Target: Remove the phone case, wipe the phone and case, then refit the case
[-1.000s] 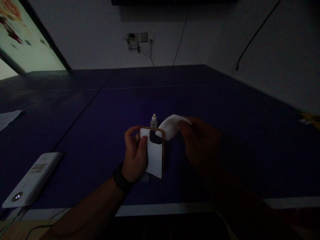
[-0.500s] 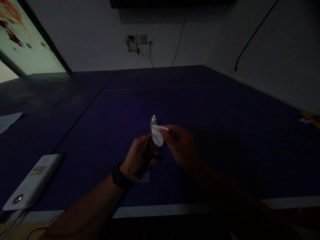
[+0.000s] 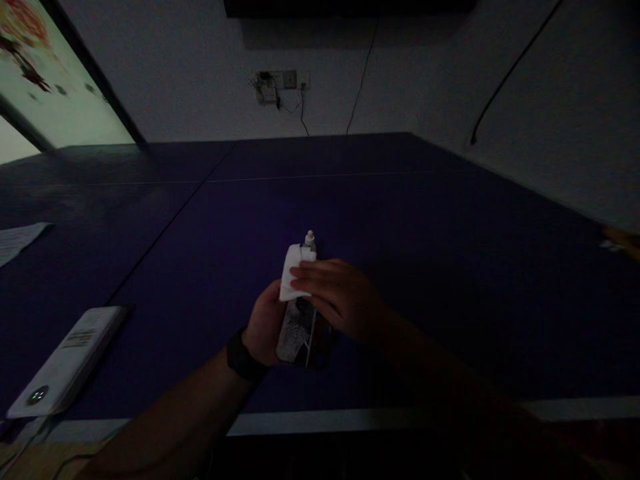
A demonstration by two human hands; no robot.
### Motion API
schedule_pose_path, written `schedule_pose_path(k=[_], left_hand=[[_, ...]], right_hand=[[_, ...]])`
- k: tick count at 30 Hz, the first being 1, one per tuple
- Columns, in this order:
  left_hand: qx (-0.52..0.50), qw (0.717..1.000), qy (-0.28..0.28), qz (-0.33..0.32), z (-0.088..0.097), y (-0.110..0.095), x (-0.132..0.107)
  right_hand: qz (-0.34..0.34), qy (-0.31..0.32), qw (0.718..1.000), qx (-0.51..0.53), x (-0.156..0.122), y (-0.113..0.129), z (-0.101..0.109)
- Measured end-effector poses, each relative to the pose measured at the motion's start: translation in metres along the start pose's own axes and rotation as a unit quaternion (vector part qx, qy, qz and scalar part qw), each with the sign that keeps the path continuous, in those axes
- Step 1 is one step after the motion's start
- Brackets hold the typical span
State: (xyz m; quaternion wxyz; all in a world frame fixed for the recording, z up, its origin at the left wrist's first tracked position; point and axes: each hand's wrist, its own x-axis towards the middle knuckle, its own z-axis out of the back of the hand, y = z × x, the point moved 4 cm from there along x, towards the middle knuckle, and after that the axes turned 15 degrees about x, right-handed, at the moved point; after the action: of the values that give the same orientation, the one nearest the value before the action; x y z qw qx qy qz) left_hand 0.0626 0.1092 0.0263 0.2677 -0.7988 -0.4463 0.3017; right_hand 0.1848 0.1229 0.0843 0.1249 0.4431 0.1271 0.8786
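Note:
My left hand (image 3: pixel 265 322), with a dark watch on its wrist, is wrapped round a smartphone (image 3: pixel 295 335) held tilted above the table. The phone's lower part shows a grey picture or reflection. My right hand (image 3: pixel 343 293) presses a white cloth or tissue (image 3: pixel 291 273) flat on the phone's upper part with its fingers. The cloth hides that end of the phone. Just behind it stands a small clear bottle (image 3: pixel 310 240) with a white cap, its lower part hidden by the cloth and hand.
A white power bank (image 3: pixel 70 360) with cables lies at the left on the dark blue table (image 3: pixel 200 247). A paper sheet (image 3: pixel 20 241) is at the far left edge. Sockets with cables (image 3: pixel 277 87) are on the back wall. A yellowish item (image 3: pixel 623 240) lies far right.
The phone has turned so its face shows. My right hand has moved left and laid the cloth, earlier pinched beside the phone, across its upper part. The power bank's display now glows.

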Motion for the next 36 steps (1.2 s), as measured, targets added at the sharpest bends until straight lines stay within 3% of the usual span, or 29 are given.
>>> schedule_pose_path(k=[2,9,15,21,27,33,36], left_hand=[[-0.007,1.000,-0.021,-0.019,0.004,-0.002,0.001],[0.025,0.999,0.000,-0.028,-0.005,-0.018,-0.006],[0.044,0.999,-0.017,-0.021,-0.003,-0.013,0.000],[0.054,0.995,-0.050,-0.073,0.001,-0.024,-0.006],[0.093,0.985,-0.102,-0.106,0.003,-0.032,-0.004],[0.103,0.986,-0.081,-0.101,0.001,-0.031,-0.004],[0.106,0.985,-0.088,-0.109,0.001,-0.033,-0.006]], right_hand=[[0.027,0.080,0.996,0.016,0.000,0.002,-0.010],[0.115,0.185,0.973,0.072,-0.002,0.037,-0.018],[0.043,0.102,0.992,-0.057,0.001,0.017,-0.004],[0.126,0.187,0.974,0.036,-0.003,0.040,-0.014],[0.076,0.094,0.992,-0.043,0.001,0.021,0.004],[0.128,0.152,0.980,0.023,-0.004,0.029,0.006],[0.107,0.112,0.988,-0.020,-0.003,0.023,0.014]])
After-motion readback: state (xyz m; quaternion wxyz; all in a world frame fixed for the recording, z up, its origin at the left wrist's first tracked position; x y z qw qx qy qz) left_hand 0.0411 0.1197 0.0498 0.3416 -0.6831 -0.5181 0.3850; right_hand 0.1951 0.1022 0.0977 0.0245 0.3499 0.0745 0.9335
